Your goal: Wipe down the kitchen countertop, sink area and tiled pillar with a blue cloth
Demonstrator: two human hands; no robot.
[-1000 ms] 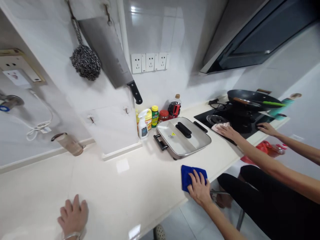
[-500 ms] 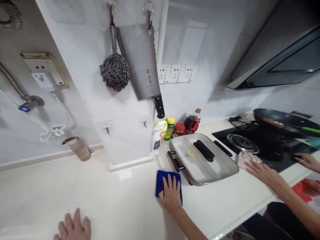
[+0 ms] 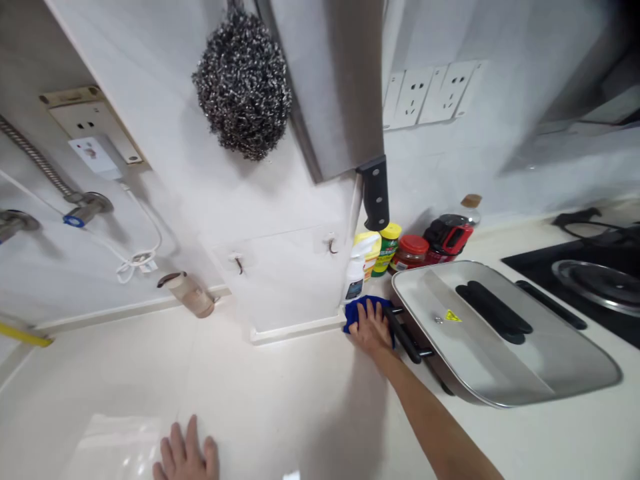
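My right hand (image 3: 372, 330) presses a blue cloth (image 3: 353, 313) onto the white counter (image 3: 270, 393), its fingers bent over the fabric and holding it. The cloth is bunched in the narrow gap between the wall pillar's base and the black side handle (image 3: 404, 337) of a lidded rectangular electric pan (image 3: 480, 347). Just behind the cloth stands a white spray bottle (image 3: 356, 267). At the bottom edge my left hand (image 3: 187, 457) lies on the counter, fingers spread and holding nothing; its lower part is cut off.
A steel wool ball (image 3: 243, 87) and a cleaver (image 3: 333, 87) hang on the pillar. A red-lidded jar (image 3: 411, 252) and a dark bottle (image 3: 450, 230) stand behind the pan. A cooktop (image 3: 540, 267) lies right. A brownish cup (image 3: 189, 293) leans at the left wall.
My right hand has pushed the blue cloth away from me into the corner by the spray bottle. The view has come closer and turned left; the other person's hands are out of sight.
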